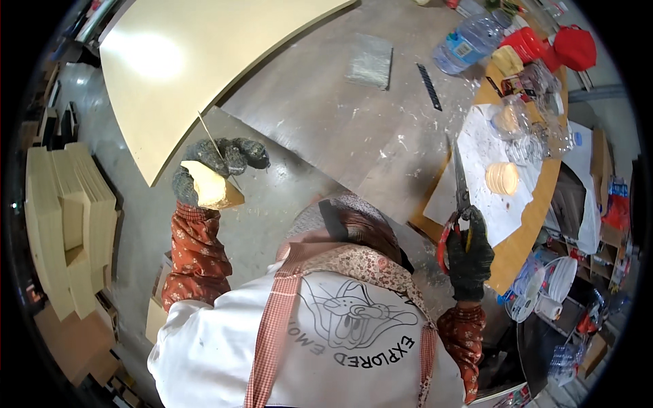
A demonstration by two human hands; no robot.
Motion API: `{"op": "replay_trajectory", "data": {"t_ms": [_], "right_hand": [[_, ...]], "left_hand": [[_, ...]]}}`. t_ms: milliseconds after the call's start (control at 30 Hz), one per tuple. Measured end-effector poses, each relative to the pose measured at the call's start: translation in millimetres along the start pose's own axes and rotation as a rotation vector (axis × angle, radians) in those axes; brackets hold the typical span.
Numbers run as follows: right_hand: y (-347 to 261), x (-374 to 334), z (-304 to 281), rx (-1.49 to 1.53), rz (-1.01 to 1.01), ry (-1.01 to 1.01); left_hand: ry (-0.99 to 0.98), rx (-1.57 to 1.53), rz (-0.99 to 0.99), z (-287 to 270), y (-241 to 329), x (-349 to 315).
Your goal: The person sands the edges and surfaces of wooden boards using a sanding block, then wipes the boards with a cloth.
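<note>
My left hand, in a dark grey knitted glove, is closed around a pale yellow piece with a brownish pointed end; its exact kind I cannot make out. A thin light strip sticks up past the same fingers, near the edge of a large cream board. At the right, my right hand, gloved in dark knit, grips scissors by their red handles. Their dark blades point away from me, over white paper. A roll of pale tape-like band lies on that paper.
A grey worktop carries a clear flat packet and a dark strip. Along its right side stand a large plastic bottle, a red container and clear jars. Stacked cream panels are at the left.
</note>
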State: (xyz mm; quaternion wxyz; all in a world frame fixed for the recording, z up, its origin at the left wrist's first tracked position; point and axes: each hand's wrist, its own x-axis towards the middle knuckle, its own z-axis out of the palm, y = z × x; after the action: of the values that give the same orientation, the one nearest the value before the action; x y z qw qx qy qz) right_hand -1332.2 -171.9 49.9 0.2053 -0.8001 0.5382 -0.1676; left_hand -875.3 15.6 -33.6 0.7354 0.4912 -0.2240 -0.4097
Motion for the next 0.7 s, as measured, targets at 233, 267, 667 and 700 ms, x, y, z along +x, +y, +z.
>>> {"op": "replay_trajectory", "data": {"t_ms": [233,267,667,700], "right_hand": [[42,5,-47,-0.173,0.333,-0.070],[42,5,-44,-0.072,0.219,-0.046],[-9,51,37,-0.084,0.048,0.091],[-17,51,35,-0.278,-0.175,0.176]], "left_hand": [[0.176,0.643,-0.042,29,20,16],[0.183,0.612,-0.109,46,30,14],[0.424,0.517,-0.168,155,68,-9],[0.505,0.345,-0.199,160,68,-12]]}}
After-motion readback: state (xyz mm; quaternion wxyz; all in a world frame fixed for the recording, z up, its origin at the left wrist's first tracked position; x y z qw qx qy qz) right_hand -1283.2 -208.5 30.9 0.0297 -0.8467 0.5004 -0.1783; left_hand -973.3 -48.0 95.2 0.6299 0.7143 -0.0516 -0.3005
